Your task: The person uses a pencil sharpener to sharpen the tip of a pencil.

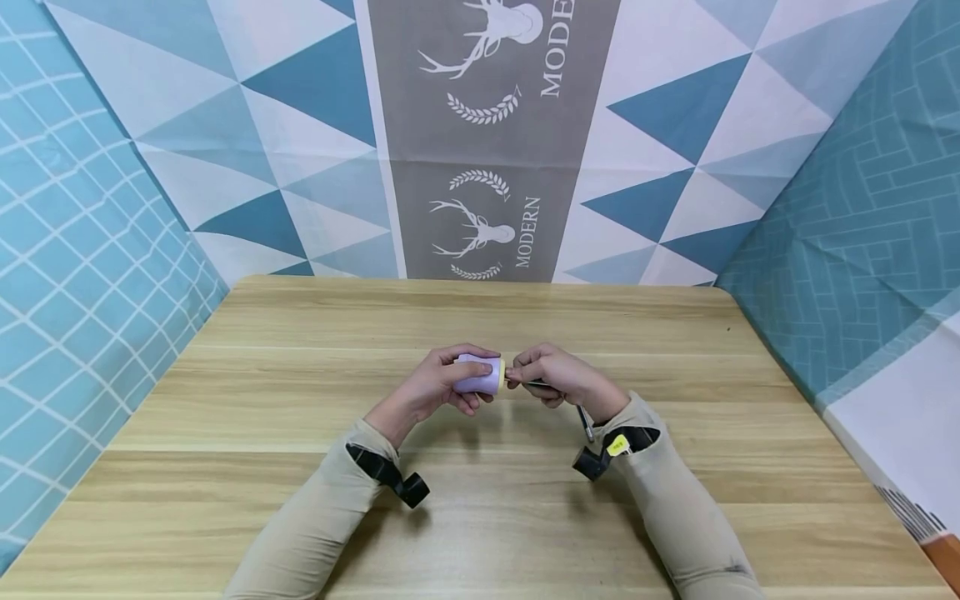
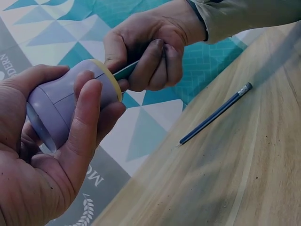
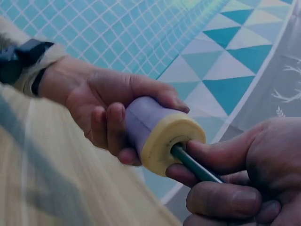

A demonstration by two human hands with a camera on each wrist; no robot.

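My left hand grips a lavender pencil sharpener, fingers and thumb wrapped round its body. Its pale yellow end faces right and has a round hole in the middle. A dark green pencil sits with one end in that hole. My right hand pinches this pencil close to the hole between thumb and forefinger, the other fingers curled round its shaft. The pencil's tip is hidden inside the sharpener. Both hands are held above the table, nearly meeting.
A second, dark pencil with a silvery end lies on the wooden table, below the right wrist in the head view. Black wrist cameras hang from both sleeves. Patterned cloth walls stand behind the table and along its sides.
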